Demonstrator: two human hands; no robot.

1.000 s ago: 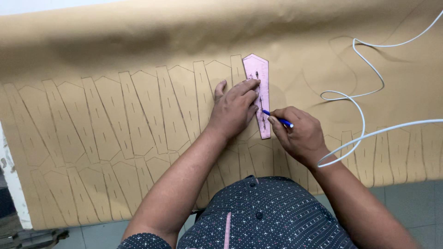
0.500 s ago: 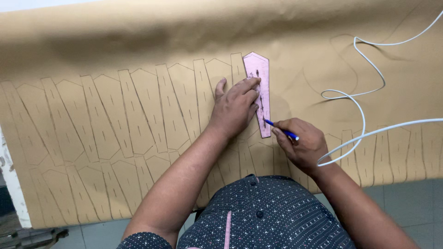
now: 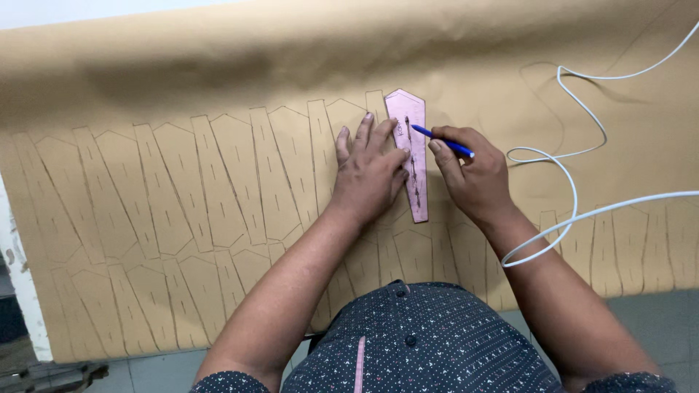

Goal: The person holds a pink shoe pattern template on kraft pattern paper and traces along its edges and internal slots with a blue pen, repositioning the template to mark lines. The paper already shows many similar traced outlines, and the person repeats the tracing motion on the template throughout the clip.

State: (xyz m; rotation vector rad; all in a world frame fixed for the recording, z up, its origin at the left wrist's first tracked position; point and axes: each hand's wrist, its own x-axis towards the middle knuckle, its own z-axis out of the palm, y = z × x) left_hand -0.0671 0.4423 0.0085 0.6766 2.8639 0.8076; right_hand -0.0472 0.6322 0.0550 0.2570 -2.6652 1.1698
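Head view, looking down on a large tan sheet that is lying spread over the work surface and carrying rows of drawn outlines — long, pointed shapes set side by side. The left hand is lying open and flat, fingers spread, pressing on the left edge of a narrow pink template that is resting on the sheet with its pointed end facing away from the person. The right hand is closing around a blue pen, gripping it between thumb and fingers; the pen's tip is meeting the template's right edge near the upper end. A white cable is looping across the sheet just to the right of the right hand — near the wrist, though whether it is touching cannot be told. The person's dark dotted shirt is filling the lower middle of the view.
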